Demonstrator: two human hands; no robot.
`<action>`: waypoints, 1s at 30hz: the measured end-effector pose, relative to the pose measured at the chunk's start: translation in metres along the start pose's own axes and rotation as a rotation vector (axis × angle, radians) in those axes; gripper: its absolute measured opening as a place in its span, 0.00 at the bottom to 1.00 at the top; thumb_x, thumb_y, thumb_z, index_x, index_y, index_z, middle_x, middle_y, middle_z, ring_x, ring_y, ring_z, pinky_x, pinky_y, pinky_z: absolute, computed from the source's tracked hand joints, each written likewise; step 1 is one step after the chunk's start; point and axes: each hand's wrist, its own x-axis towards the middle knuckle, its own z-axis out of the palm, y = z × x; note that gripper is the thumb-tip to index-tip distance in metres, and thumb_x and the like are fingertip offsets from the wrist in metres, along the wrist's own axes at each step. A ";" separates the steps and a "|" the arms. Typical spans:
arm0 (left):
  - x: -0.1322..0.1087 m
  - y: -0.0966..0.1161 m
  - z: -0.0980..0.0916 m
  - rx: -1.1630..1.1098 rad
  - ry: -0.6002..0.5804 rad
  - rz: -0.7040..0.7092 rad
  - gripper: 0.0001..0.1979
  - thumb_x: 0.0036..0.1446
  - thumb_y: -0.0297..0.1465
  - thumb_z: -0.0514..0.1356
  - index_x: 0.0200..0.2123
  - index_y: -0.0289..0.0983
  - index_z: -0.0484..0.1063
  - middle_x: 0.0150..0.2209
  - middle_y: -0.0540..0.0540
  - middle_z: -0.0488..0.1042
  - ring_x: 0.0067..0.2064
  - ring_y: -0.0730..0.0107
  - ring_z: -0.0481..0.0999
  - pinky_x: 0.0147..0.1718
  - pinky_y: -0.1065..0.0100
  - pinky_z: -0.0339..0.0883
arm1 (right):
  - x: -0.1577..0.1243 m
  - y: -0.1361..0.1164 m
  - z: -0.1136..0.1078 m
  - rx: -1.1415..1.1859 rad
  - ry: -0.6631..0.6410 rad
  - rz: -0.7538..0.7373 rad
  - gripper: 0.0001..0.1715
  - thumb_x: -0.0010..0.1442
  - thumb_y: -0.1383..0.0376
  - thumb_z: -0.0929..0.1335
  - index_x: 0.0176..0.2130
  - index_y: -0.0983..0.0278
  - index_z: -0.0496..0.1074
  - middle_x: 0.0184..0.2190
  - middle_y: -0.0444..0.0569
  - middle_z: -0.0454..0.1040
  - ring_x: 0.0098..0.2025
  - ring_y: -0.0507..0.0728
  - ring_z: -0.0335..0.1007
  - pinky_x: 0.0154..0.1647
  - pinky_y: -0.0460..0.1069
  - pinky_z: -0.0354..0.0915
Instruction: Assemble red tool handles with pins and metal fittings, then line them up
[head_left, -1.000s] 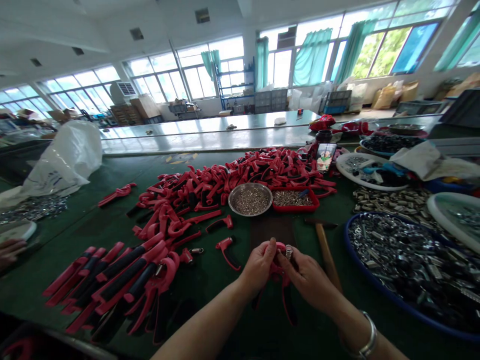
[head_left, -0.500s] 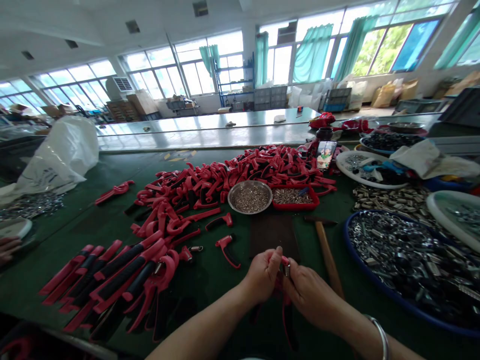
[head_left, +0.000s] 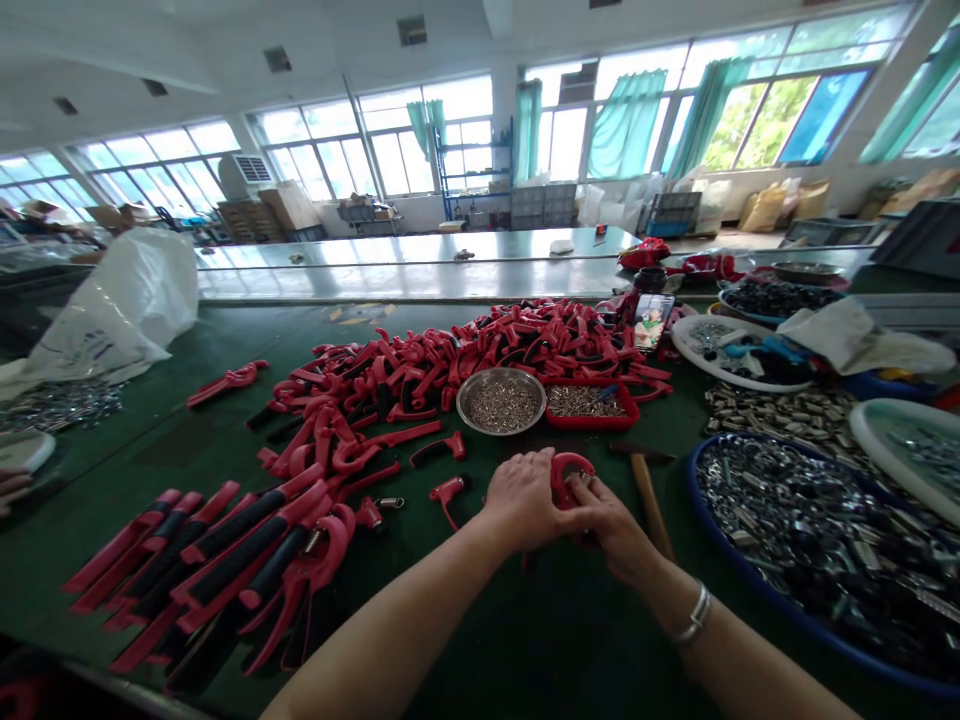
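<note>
Both hands [head_left: 525,495] [head_left: 613,525] grasp a red clamp [head_left: 560,476] near the red tray [head_left: 591,422] (a hammer [head_left: 651,503] lies to their right).

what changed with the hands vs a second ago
The left hand has moved slightly forward and rolled knuckles-up around the pink-and-black clamp, whose lower end, seen earlier, is now mostly hidden. The right hand stays on it; nothing was let go. The wooden-handled hammer and round metal bowl stayed put.

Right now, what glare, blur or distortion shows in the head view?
Head view, back: windows blown out, glare across the far tabletop; head view, centre: pink clamp between left hand and right hand looks soft; head view, edges: apparent wide-angle stretching.
</note>
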 end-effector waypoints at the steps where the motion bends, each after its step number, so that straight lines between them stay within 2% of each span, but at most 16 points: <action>1: -0.001 0.001 0.002 0.056 0.015 0.022 0.46 0.35 0.58 0.57 0.53 0.32 0.60 0.54 0.33 0.62 0.54 0.43 0.58 0.55 0.47 0.40 | 0.002 -0.003 0.001 0.067 0.019 0.015 0.15 0.51 0.56 0.68 0.36 0.62 0.66 0.22 0.40 0.69 0.21 0.49 0.65 0.19 0.42 0.63; 3: -0.003 0.001 0.009 0.125 0.050 0.030 0.52 0.29 0.57 0.61 0.55 0.32 0.56 0.55 0.32 0.60 0.55 0.41 0.57 0.55 0.43 0.30 | 0.003 -0.007 0.004 0.152 0.024 0.057 0.14 0.52 0.59 0.68 0.39 0.61 0.68 0.29 0.43 0.73 0.30 0.51 0.70 0.31 0.44 0.68; 4: -0.004 0.001 0.013 0.142 0.062 0.022 0.53 0.28 0.56 0.62 0.55 0.32 0.56 0.54 0.32 0.60 0.54 0.41 0.58 0.55 0.42 0.29 | 0.003 -0.008 0.005 0.178 0.023 0.077 0.13 0.53 0.60 0.68 0.40 0.60 0.68 0.32 0.44 0.74 0.34 0.51 0.71 0.36 0.45 0.68; 7: 0.000 -0.003 0.021 0.156 0.065 0.002 0.53 0.26 0.54 0.63 0.55 0.33 0.56 0.52 0.32 0.62 0.51 0.42 0.60 0.53 0.44 0.40 | 0.001 -0.006 0.005 0.207 -0.007 0.097 0.13 0.55 0.60 0.66 0.42 0.59 0.68 0.36 0.44 0.74 0.39 0.51 0.71 0.42 0.46 0.66; 9: 0.006 -0.008 0.021 0.168 0.067 0.009 0.53 0.25 0.54 0.64 0.55 0.33 0.56 0.50 0.33 0.63 0.49 0.43 0.62 0.50 0.48 0.49 | 0.006 -0.005 -0.002 0.120 -0.079 0.076 0.15 0.56 0.58 0.65 0.44 0.58 0.68 0.37 0.45 0.74 0.39 0.52 0.71 0.42 0.47 0.67; 10: 0.010 -0.011 0.020 0.179 0.070 0.017 0.53 0.25 0.55 0.64 0.54 0.33 0.56 0.48 0.33 0.64 0.48 0.43 0.63 0.48 0.50 0.51 | 0.011 -0.007 -0.008 -0.003 -0.123 0.058 0.17 0.57 0.55 0.64 0.44 0.59 0.68 0.35 0.46 0.75 0.38 0.53 0.71 0.39 0.48 0.67; 12: 0.019 -0.016 0.017 0.212 0.056 0.039 0.52 0.25 0.56 0.63 0.53 0.33 0.58 0.46 0.35 0.65 0.46 0.45 0.64 0.46 0.52 0.54 | 0.030 -0.017 -0.026 -0.446 -0.144 -0.020 0.22 0.59 0.51 0.59 0.39 0.62 0.71 0.29 0.48 0.75 0.32 0.55 0.72 0.32 0.49 0.67; 13: 0.024 -0.018 0.016 0.233 0.041 0.052 0.51 0.25 0.57 0.62 0.51 0.34 0.59 0.45 0.35 0.66 0.45 0.46 0.65 0.45 0.53 0.55 | 0.042 -0.026 -0.036 -0.758 -0.094 -0.073 0.26 0.60 0.50 0.56 0.33 0.64 0.73 0.25 0.49 0.74 0.28 0.55 0.71 0.28 0.48 0.66; 14: 0.030 -0.020 0.015 0.258 0.019 0.065 0.50 0.25 0.58 0.61 0.50 0.34 0.60 0.44 0.36 0.66 0.45 0.47 0.65 0.44 0.54 0.56 | 0.057 -0.036 -0.046 -1.091 0.048 -0.165 0.29 0.61 0.51 0.53 0.29 0.64 0.73 0.23 0.48 0.74 0.26 0.54 0.70 0.28 0.48 0.65; 16: 0.040 -0.024 0.015 0.318 -0.036 0.094 0.48 0.26 0.59 0.60 0.48 0.34 0.61 0.43 0.37 0.67 0.44 0.49 0.66 0.43 0.54 0.57 | 0.090 -0.060 -0.064 -1.253 0.215 -0.237 0.25 0.61 0.55 0.55 0.33 0.65 0.73 0.31 0.53 0.75 0.36 0.57 0.71 0.36 0.50 0.64; 18: 0.048 -0.027 0.016 0.376 -0.095 0.144 0.49 0.25 0.60 0.59 0.47 0.34 0.61 0.42 0.39 0.67 0.44 0.51 0.66 0.43 0.55 0.58 | 0.122 -0.079 -0.073 -1.369 0.280 -0.246 0.16 0.57 0.59 0.61 0.35 0.65 0.74 0.38 0.56 0.74 0.43 0.61 0.68 0.42 0.52 0.61; 20: 0.052 -0.031 0.019 0.409 -0.137 0.201 0.50 0.24 0.61 0.58 0.48 0.34 0.61 0.43 0.40 0.67 0.44 0.52 0.66 0.44 0.55 0.58 | 0.148 -0.090 -0.072 -1.460 0.262 -0.221 0.11 0.49 0.60 0.67 0.33 0.63 0.75 0.38 0.55 0.74 0.44 0.62 0.68 0.42 0.53 0.61; 23: 0.053 -0.037 0.020 0.415 -0.144 0.261 0.50 0.25 0.62 0.57 0.50 0.36 0.61 0.46 0.40 0.65 0.46 0.53 0.64 0.45 0.57 0.59 | 0.173 -0.090 -0.059 -1.542 0.210 -0.205 0.11 0.41 0.61 0.72 0.29 0.62 0.76 0.36 0.53 0.75 0.42 0.62 0.69 0.41 0.53 0.62; 27: 0.050 -0.043 0.017 0.397 -0.153 0.299 0.50 0.28 0.62 0.56 0.52 0.36 0.61 0.45 0.40 0.65 0.45 0.54 0.64 0.45 0.58 0.59 | 0.183 -0.082 -0.049 -1.539 0.214 -0.262 0.08 0.44 0.68 0.69 0.29 0.65 0.76 0.35 0.58 0.75 0.42 0.63 0.69 0.41 0.53 0.61; 30: 0.049 -0.045 0.015 0.372 -0.177 0.316 0.50 0.30 0.61 0.56 0.53 0.35 0.60 0.45 0.40 0.66 0.45 0.54 0.64 0.47 0.58 0.58 | 0.182 -0.081 -0.055 -1.466 0.264 -0.321 0.09 0.48 0.70 0.65 0.30 0.68 0.75 0.35 0.59 0.75 0.43 0.63 0.69 0.43 0.53 0.60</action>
